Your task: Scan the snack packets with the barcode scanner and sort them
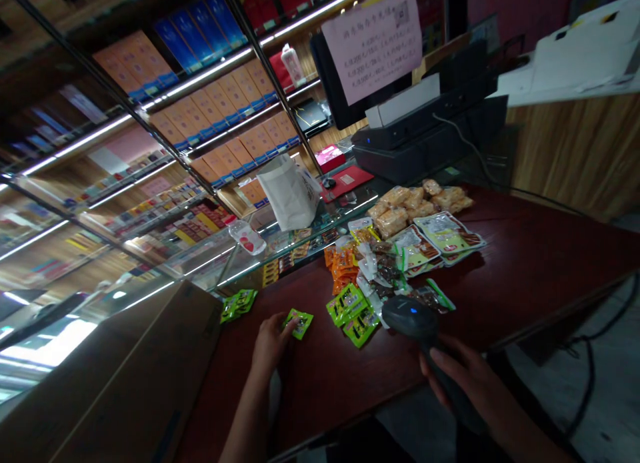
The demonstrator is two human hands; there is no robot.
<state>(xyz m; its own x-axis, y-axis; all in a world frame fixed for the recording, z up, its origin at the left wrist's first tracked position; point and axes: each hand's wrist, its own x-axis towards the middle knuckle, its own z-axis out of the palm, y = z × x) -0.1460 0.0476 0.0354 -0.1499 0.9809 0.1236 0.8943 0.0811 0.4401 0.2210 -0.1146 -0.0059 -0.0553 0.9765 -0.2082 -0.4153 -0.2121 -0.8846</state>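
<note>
My right hand is wrapped round the handle of a dark barcode scanner, whose head points left over the table and shows a small blue light. My left hand pinches the near-left edge of a small green snack packet at the table surface. Several like green packets lie between the two hands. Farther left, beside the cardboard box, is another small pile of green packets. Orange packets and clear bags of dark snacks lie just beyond the middle packets.
Wrapped pastries and flat snack bags lie at the back of the dark red table. A large cardboard box borders the left. Behind stand a glass counter with a white paper bag, and a cash register.
</note>
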